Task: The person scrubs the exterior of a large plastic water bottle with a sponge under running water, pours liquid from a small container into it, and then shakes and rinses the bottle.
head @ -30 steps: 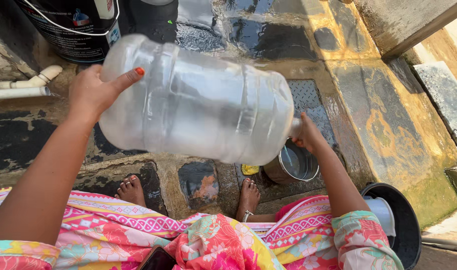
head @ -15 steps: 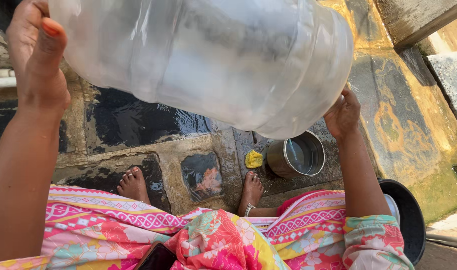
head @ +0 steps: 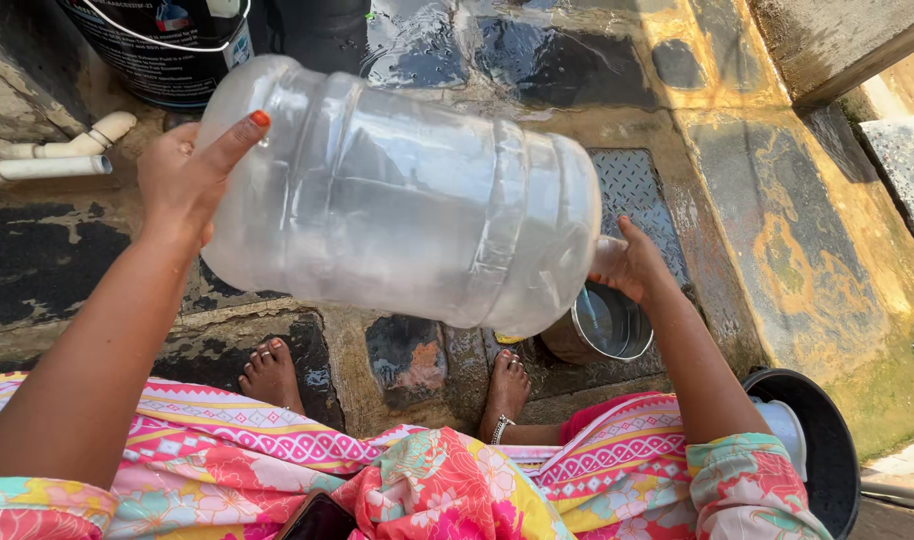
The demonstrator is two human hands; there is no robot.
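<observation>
A person tips a large clear water jug point(head: 397, 195) sideways above a steel pot point(head: 602, 325) on wet paving, left hand point(head: 182, 180) spread against its shoulder, right hand point(head: 627, 265) bracing its base.

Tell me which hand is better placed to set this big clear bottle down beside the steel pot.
Right, probably. The right hand supports the base of the clear bottle just above the steel pot. The left hand holds the neck end, farther from the pot, near the white pipe.
</observation>
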